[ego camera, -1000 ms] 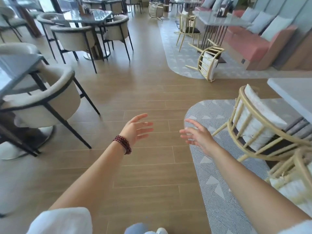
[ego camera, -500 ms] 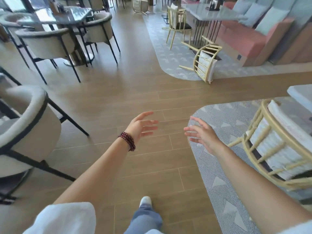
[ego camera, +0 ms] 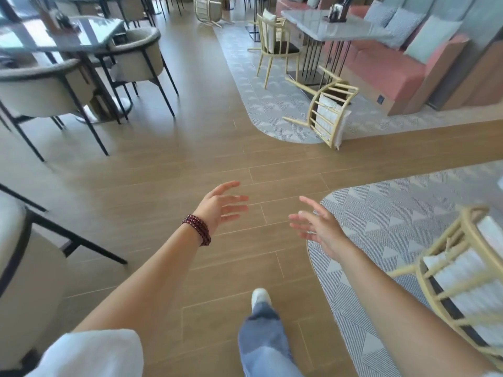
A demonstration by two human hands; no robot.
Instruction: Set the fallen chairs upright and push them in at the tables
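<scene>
I think my step was getting to the fallen chair (ego camera: 328,115), lying on its side at the rug (ego camera: 255,104) edge, by the far surface (ego camera: 321,32). My left grip (ego camera: 220,206) and right grip (ego camera: 319,227) were loose, holding nothing. Next I would have to grab its back and lift.

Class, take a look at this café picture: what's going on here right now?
A person is mid-step on the wood floor, with the left hand and right hand both stretched forward, open and holding nothing. Ahead, a yellow chair lies tipped over on the rug beside the grey table, not yet touched. A second chair lies fallen farther back.
</scene>
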